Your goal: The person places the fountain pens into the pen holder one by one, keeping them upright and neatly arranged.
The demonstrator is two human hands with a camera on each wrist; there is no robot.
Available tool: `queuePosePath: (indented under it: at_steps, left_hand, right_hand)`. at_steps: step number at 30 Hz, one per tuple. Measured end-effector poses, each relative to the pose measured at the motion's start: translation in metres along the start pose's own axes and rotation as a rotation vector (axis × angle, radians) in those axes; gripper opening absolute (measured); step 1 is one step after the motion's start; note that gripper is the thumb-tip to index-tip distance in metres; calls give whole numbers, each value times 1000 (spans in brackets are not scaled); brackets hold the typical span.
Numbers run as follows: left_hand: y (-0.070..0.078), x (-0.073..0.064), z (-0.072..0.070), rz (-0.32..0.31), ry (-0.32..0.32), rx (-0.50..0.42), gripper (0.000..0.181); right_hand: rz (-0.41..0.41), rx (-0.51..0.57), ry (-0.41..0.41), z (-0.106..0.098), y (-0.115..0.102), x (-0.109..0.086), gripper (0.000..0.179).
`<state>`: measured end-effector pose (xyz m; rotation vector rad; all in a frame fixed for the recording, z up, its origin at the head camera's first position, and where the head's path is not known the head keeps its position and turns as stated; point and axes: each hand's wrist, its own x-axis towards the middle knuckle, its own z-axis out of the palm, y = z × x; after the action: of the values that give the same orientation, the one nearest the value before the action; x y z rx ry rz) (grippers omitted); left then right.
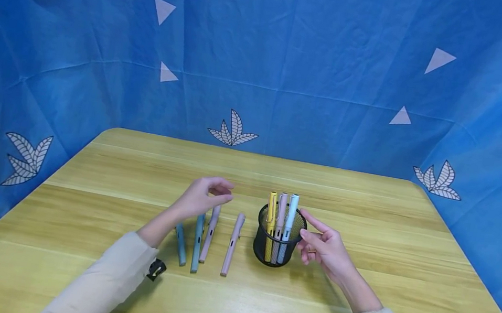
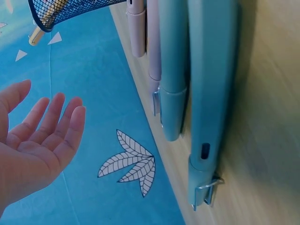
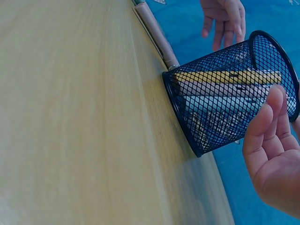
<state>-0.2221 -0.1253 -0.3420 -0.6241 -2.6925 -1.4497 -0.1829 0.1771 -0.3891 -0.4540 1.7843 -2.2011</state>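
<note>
Left hand empty, thumb off fingers, at 12 o'clock of loose pens. Right hand fingers apart, touching cup at 3 o'clock; three pens inside.

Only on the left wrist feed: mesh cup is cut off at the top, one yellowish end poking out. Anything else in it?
Observer: Yes. Besides the yellow pen, the mesh cup holds a lilac pen and a light blue pen, as the head view shows.
Operator: Copy. No right hand in my frame. Where is it?
Observer: In the head view it is at the right side of the mesh cup, with thumb and index finger at the rim.
</note>
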Motion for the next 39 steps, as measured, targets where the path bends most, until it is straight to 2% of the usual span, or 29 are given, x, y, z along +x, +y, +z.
queuePosePath:
  at_steps: [7, 15, 30, 35, 39]
  left_hand:
    - [-7, -4, -3, 8, 6, 3, 25]
    - [-13, -9, -8, -39, 8, 7, 25]
    - [-26, -21, -23, -36, 25, 33, 26]
    - [-32, -25, -28, -61, 19, 24, 29]
    - [-35, -28, -35, -85, 16, 56, 29]
  right_hand:
    - [4, 3, -1, 0, 0, 0, 53]
    - [2, -2, -4, 1, -1, 0, 55]
    - [9, -6, 2, 1, -2, 0, 55]
    - [14, -2, -1, 2, -2, 0, 54]
    - [11, 0, -3, 2, -2, -1, 54]
